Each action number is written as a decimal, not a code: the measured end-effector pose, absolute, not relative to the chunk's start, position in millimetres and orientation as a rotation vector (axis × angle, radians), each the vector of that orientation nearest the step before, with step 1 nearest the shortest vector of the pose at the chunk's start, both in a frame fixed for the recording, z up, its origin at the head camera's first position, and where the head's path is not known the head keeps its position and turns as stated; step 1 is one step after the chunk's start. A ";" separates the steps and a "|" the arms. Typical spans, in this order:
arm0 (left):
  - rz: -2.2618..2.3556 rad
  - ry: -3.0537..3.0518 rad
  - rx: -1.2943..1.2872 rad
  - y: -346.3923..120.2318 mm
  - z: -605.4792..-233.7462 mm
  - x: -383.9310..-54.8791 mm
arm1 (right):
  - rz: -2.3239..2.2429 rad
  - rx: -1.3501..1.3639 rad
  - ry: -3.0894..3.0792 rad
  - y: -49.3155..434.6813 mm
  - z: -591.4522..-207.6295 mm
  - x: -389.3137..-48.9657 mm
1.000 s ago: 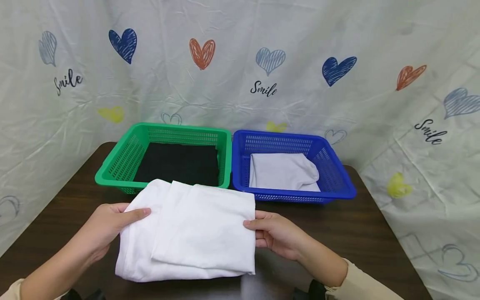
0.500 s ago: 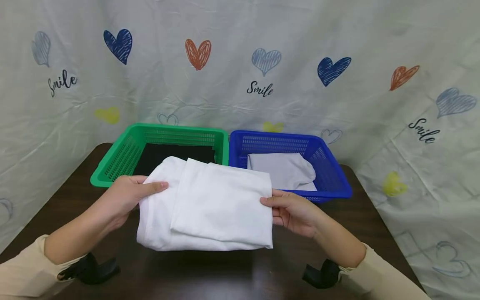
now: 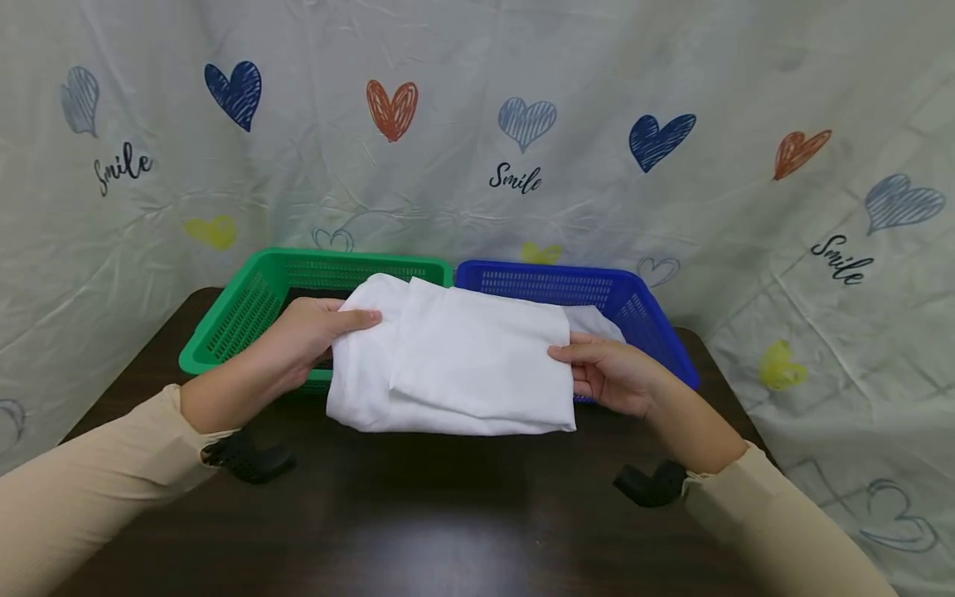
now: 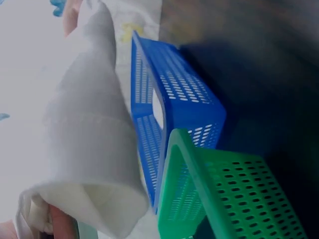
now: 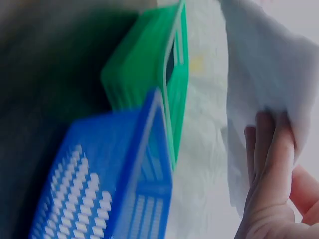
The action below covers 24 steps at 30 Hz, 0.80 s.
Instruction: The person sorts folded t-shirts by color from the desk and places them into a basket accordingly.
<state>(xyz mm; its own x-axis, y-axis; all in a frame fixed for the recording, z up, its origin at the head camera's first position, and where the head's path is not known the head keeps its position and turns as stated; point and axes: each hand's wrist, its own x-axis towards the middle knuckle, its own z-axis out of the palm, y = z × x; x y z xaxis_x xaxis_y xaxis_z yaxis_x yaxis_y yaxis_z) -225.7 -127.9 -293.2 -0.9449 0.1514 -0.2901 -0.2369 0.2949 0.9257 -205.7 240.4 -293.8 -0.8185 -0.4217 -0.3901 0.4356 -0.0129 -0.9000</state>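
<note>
A folded white garment hangs level above the table, in front of and over the near rims of the two baskets. At its left edge my left hand pinches it, thumb on top and fingers underneath. My right hand grips the opposite edge the same way; its fingers show beneath the cloth in the right wrist view. Behind the garment stand a green basket with black cloth inside and a blue basket with another white folded cloth, now mostly hidden.
The two plastic baskets stand side by side at the back of the dark wooden table. Right behind them hangs a white curtain printed with hearts. Black straps with mounts sit on both wrists.
Both hands have carried the folded white garment forward, up and to the right, from the front of the table toward the blue basket. It now covers more of both baskets.
</note>
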 end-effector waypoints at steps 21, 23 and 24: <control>1.845 2.202 -0.159 -46.7 -286.5 -299.6 | -1.837 0.083 1.908 296.6 -264.7 -271.3; 1.870 2.189 -0.155 -40.2 -285.4 -305.5 | -1.832 0.085 1.931 300.4 -263.5 -275.3; 1.883 2.182 -0.158 -36.8 -284.9 -308.6 | -1.833 0.087 1.941 302.6 -263.1 -277.4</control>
<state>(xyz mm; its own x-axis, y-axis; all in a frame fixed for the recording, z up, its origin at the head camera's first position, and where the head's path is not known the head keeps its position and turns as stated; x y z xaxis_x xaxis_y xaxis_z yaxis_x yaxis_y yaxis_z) -308.6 -36.8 -284.9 -0.9617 0.0832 -0.2611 -0.2461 0.1569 0.9565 -277.4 302.6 -263.1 -0.8893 -0.2667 -0.3716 0.3557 0.1074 -0.9284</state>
